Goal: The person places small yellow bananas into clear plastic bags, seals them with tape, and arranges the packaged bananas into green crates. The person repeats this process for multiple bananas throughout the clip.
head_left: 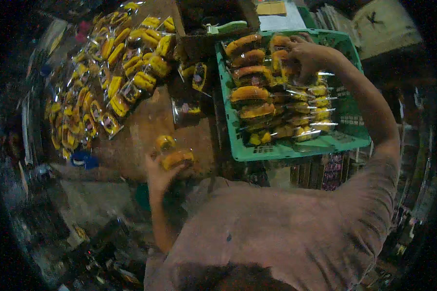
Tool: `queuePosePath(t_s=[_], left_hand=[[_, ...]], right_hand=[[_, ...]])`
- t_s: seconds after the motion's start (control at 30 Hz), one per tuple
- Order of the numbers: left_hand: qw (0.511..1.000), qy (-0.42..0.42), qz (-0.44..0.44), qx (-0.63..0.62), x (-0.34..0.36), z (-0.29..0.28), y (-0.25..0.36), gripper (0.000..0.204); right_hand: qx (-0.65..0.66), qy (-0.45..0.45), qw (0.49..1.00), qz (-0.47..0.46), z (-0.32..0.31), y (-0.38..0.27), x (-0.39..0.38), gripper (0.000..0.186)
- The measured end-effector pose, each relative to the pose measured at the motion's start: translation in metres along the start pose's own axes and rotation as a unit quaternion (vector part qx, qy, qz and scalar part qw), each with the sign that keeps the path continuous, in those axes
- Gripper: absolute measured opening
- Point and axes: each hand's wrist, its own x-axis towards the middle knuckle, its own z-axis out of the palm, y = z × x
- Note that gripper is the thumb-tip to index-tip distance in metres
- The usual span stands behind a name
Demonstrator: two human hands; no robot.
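My left hand [161, 169] is closed round a wrapped bread roll [178, 158] on the near part of the wooden table [145, 121]. Just beyond its fingers lies a second yellow roll [165, 142]. My right hand [310, 57] reaches into the far part of a green plastic crate [230, 123], its fingers bent over a wrapped roll [280, 59]; the fingertips are partly blurred. Down the crate's left side runs a row of rolls [250, 93] in clear wrappers. More wrapped rolls [303, 114] stand packed to the right of that row.
A large heap of wrapped yellow rolls [131, 65] covers the table's left and far side. Behind the crate stands a cardboard box [194, 41] with a pale green-handled tool [226, 27] on it. A blue object [84, 159] lies at the table's near left edge.
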Motion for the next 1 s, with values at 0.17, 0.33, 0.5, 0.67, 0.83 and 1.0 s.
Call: queuePosePath(t_s=[0.17, 0.33, 0.5, 0.67, 0.83, 1.0], left_hand=[[0.950, 0.018, -0.118, -0.289, -0.038, 0.000, 0.134, 0.091], [0.929, -0.100, 0.073, -0.350, 0.008, 0.082, 0.255, 0.072], [0.947, -0.091, 0.162, -0.261, 0.038, 0.163, 0.310, 0.065], [0.907, -0.127, 0.052, -0.398, 0.045, 0.193, 0.324, 0.085], [0.930, -0.092, 0.064, -0.351, 0.047, 0.212, 0.318, 0.075], [0.822, -0.178, -0.023, -0.541, 0.027, 0.218, 0.307, 0.054]], right_hand=[[-0.045, 0.095, 0.994, -0.040, 0.045, 0.011, 0.016, 0.077], [-0.034, 0.277, 0.955, -0.106, 0.077, 0.017, -0.005, 0.070], [0.046, 0.363, 0.924, -0.109, 0.090, 0.037, -0.019, 0.045], [0.454, 0.354, 0.817, 0.021, 0.096, 0.043, -0.072, 0.044], [0.420, 0.311, 0.849, -0.072, 0.122, -0.005, -0.117, 0.051], [0.457, 0.238, 0.853, -0.078, 0.125, -0.002, -0.132, 0.054]])
